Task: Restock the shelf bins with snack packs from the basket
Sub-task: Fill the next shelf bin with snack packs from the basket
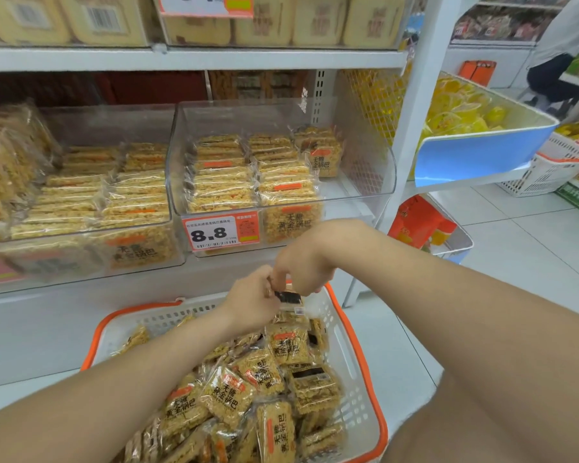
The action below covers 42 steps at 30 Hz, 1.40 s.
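The left bin (107, 123) is packed with rows of snack packs up to its clear front wall. Just beside it, the right bin (365, 168) carries a price tag (219, 232) on its front edge; its rows fill the left and middle, and a bare strip of floor shows along its right wall.

Below the shelf edge sits the basket (346, 362), orange-rimmed, with loose snack packs (228, 396) heaped inside. The two hands meet over its far rim. The left hand (251, 304) curls round one pack (288, 297), and the right hand (303, 265), fingers pointing down, pinches the same pack from above. The pack hangs above the heap, below the right bin's front wall.

Further right stand a white upright post (418, 95) and a blue-fronted tray (482, 155) of yellow packets, with tiled floor (515, 245) beyond.
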Motion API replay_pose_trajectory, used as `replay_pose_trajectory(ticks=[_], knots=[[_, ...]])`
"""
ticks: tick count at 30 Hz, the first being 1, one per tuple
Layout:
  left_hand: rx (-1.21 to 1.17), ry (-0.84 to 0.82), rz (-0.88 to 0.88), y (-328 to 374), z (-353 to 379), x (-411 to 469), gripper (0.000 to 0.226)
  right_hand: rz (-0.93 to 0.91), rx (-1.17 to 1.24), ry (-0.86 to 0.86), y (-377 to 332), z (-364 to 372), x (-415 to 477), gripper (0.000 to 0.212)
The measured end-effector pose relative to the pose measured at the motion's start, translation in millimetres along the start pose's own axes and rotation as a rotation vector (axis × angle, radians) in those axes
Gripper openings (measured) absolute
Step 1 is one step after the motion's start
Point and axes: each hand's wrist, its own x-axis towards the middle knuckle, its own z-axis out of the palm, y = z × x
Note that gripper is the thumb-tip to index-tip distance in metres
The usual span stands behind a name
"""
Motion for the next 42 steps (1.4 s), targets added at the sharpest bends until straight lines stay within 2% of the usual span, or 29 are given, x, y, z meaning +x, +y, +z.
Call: replay_pose_trajectory(ticks=[2,4,8,11,12,14,17,22,24,27,30,32,33,37,40,42], knots=[[-0.319,0.014,-0.204,14,-7,-10,0.01,0.011,-0.041,0.008,-1,2,-2,0.051],[-0.591,0.043,-0.362,21,-15,-16,0.015,0.021,-0.044,0.035,-3,5,-7,0.054],[-0.92,0.084,-0.535,32,-36,-33,0.015,0.01,0.086,0.137,-4,9,-19,0.07],[-1.004,0.045,-0.568,37,-49,-44,0.017,-0.017,0.183,0.322,0,12,-21,0.048],[-0.952,0.015,-0.574,38,-53,-50,0.016,-0.017,0.202,0.345,1,12,-23,0.041],[-0.699,-0.057,-0.574,42,-60,-61,0.021,-0.021,0.255,0.311,2,10,-30,0.035],[-0.388,-0.094,-0.479,49,-67,-71,0.033,-0.033,0.324,0.262,3,7,-40,0.046],[-0.326,0.082,-0.285,52,-67,-72,0.034,-0.007,0.37,0.329,5,1,-44,0.046],[-0.342,0.149,-0.205,55,-69,-71,0.034,-0.005,0.391,0.365,7,0,-41,0.039],[-0.233,0.261,-0.031,60,-71,-71,0.038,-0.004,0.416,0.431,11,-6,-40,0.019],[-0.14,0.423,0.154,68,-74,-71,0.041,0.006,0.375,0.581,13,-16,-47,0.022],[-0.15,0.515,0.265,74,-78,-69,0.04,0.027,0.326,0.746,16,-22,-53,0.029],[-0.159,0.548,0.313,77,-82,-67,0.038,0.031,0.375,0.835,18,-23,-55,0.03],[-0.051,0.651,0.431,88,-99,-52,0.032,0.09,0.742,1.133,29,-29,-50,0.033],[0.098,0.696,0.44,87,-105,-36,0.03,0.287,0.978,1.32,42,-35,-47,0.036],[0.228,0.671,0.421,86,-107,-27,0.035,0.418,1.166,1.386,57,-40,-44,0.043]])
